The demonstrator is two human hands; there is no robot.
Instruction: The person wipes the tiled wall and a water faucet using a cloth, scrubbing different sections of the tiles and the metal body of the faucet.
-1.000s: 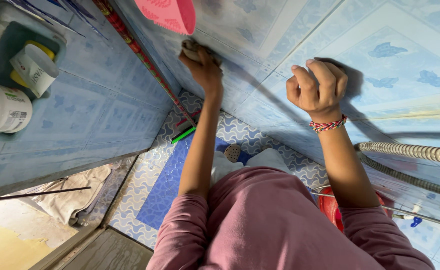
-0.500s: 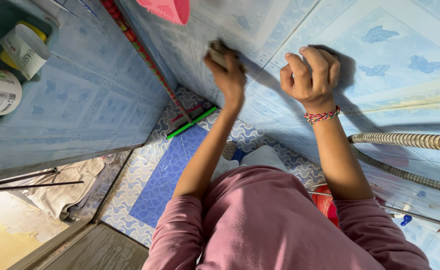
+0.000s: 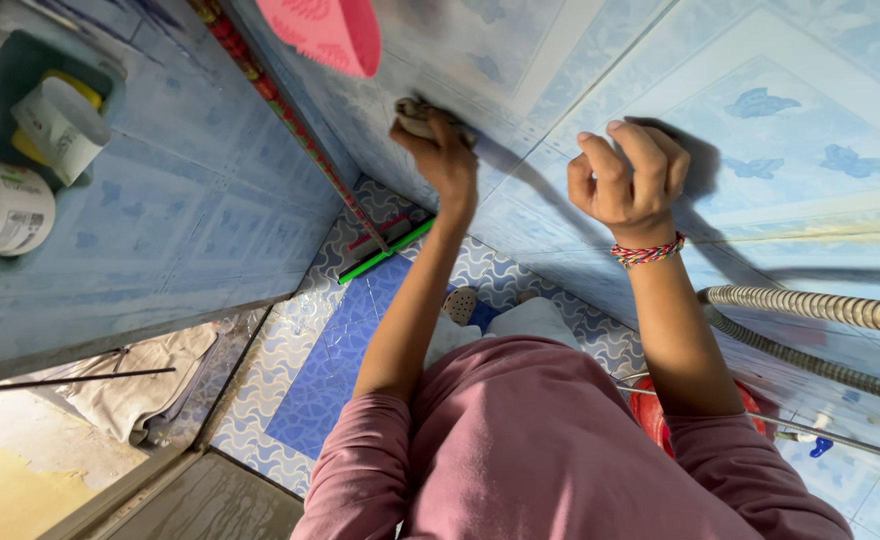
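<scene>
1. Head view, looking down the person's own body: mauve long-sleeved top [image 3: 550, 450] fills the bottom centre, both arms reach up to a blue patterned tiled wall [image 3: 760, 110].
2. Right hand [image 3: 628, 182] is just off the wall, fingers curled loosely into a fist with nothing visible inside; a red woven bracelet [image 3: 646, 250] sits at the wrist.
3. Left hand [image 3: 445, 155] is pressed to the wall, fingers closed down over a small grey-brown scrub pad [image 3: 415, 115], which lies flat against the tile between hand and wall, just below the pink item.
4. Pink plastic item [image 3: 330, 30] hangs at the top edge, just above the pad; can't tell what it is.
5. Metal shower hoses [image 3: 810, 305] run along the wall at right, near the right forearm.
6. Red bucket [image 3: 650, 415] is partly hidden behind the right elbow.
7. Floor far below: wave-pattern tiles, blue mat [image 3: 335, 350], green-handled tool [image 3: 385, 250] at the corner.
8. Left wall niche holds a white bottle [image 3: 0, 210] and a white tube [image 3: 60, 125].
9. Crumpled cloth [image 3: 130, 385] lies by the doorway, lower left.
</scene>
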